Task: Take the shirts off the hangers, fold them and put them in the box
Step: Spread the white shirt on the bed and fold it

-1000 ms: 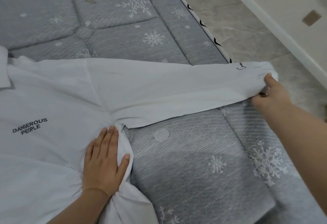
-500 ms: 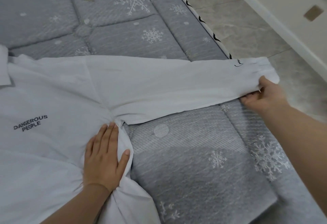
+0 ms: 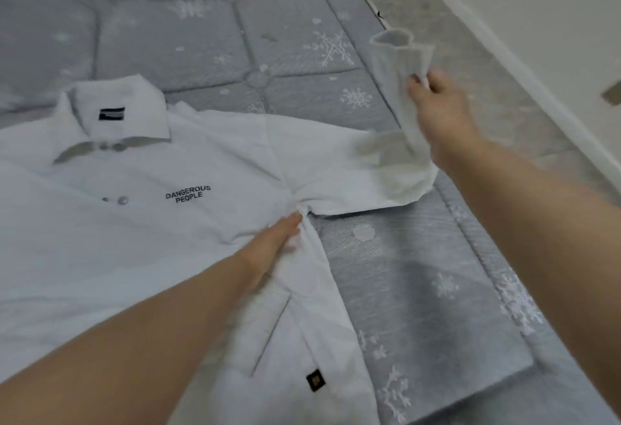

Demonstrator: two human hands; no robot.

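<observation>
shirt: white shirt (image 3: 141, 229) lies flat, front up, on the grey quilted mattress (image 3: 188, 38); collar (image 3: 114, 115) at the far end; chest print reads DANGEROUS PEOPLE; no hanger in view, so it looks already off
sleeve: the shirt's sleeve (image 3: 396, 95) on the side towards the floor is lifted off the mattress; cuff end stands up in the air, blurred; sleeve root on the shirt's shoulder is flat
left hand: left hand (image 3: 272, 243) lies on the shirt at the armpit seam, fingers straight and together, palm pressing the cloth down; holds nothing; acts as pivot
right hand: right hand (image 3: 437, 105) pinches the sleeve just below the cuff, fingers curled on the cloth; raised above the shirt's outer edge; exact finger layout blurred
box: not in view; cannot tell where it sits relative to the shirt
floor: tiled floor (image 3: 470, 65) runs past the mattress edge on the sleeve side of the shirt; white wall beyond
step: folding, first sleeve; judged early, body of the shirt not yet folded
next: judged, right hand carries the cuff across the shirt's chest and lays it flat; left hand must keep the armpit pinned so the body does not drag
risk: loose cuff may bunch or twist on landing; smoothing likely needed before the other sleeve
</observation>
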